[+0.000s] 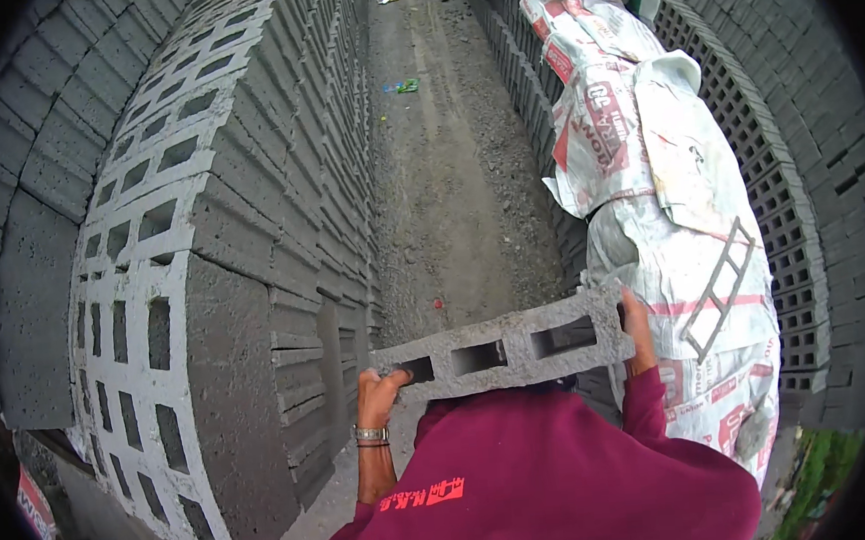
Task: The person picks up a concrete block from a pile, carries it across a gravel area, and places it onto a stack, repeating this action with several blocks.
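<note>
A grey hollow concrete block point(519, 349) is held crosswise in front of my maroon top, with its row of rectangular holes facing up. My left hand point(381, 394) grips the block's left end, the thumb at the end hole. Around that wrist are a metal watch and a dark band. At the opposite end, my right hand point(639, 328) is closed on the block's edge, its fingers partly hidden. The block's right end is slightly higher in view than its left.
Tall stacks of hollow blocks point(235, 384) rise on the left. White printed sacks point(687, 252) cover a row on the right, a ladder-shaped frame point(711, 279) lying on them. Between runs a gravelly dirt path point(448, 199) with a green wrapper point(406, 86). More blocks point(745, 148) stand far right.
</note>
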A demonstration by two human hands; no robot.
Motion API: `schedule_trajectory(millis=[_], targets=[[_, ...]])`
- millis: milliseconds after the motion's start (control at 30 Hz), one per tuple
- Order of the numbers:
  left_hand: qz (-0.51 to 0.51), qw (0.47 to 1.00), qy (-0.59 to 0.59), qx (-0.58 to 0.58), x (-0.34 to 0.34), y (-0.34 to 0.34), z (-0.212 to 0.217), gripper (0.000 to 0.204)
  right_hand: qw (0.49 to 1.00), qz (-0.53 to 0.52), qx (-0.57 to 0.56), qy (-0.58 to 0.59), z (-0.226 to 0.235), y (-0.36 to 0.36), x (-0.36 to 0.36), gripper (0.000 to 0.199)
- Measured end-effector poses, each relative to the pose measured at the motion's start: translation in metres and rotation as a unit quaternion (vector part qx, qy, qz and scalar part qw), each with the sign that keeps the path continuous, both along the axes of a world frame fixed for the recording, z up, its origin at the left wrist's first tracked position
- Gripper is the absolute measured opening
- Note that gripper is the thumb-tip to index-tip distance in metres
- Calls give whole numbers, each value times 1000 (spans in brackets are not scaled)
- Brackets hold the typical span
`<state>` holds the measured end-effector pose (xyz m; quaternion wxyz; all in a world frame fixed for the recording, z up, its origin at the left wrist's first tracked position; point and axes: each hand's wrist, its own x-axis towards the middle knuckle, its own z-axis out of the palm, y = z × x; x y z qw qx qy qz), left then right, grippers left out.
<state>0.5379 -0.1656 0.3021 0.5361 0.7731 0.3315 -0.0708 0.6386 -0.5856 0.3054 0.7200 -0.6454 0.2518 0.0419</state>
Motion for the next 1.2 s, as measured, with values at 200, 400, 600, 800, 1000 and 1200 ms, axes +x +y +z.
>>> schedule_trajectory(millis=[200,400,600,800,1000,1200], targets=[[100,995,-14,-5,120,-14,27,29,997,81,16,7,27,14,186,35],[103,994,3,-41,287,-18,21,28,993,86,81,-14,-8,20,372,36],[59,997,-25,-47,489,3,21,32,996,39,82,-19,6,8,541,37],[54,997,-11,-60,667,19,56,22,977,36,200,-63,59,46,711,33],[169,981,-54,-77,810,32,52,23,983,132,100,-75,12,71,924,31],[289,954,-58,-44,886,41,95,20,956,271,89,-62,97,184,1088,35]])
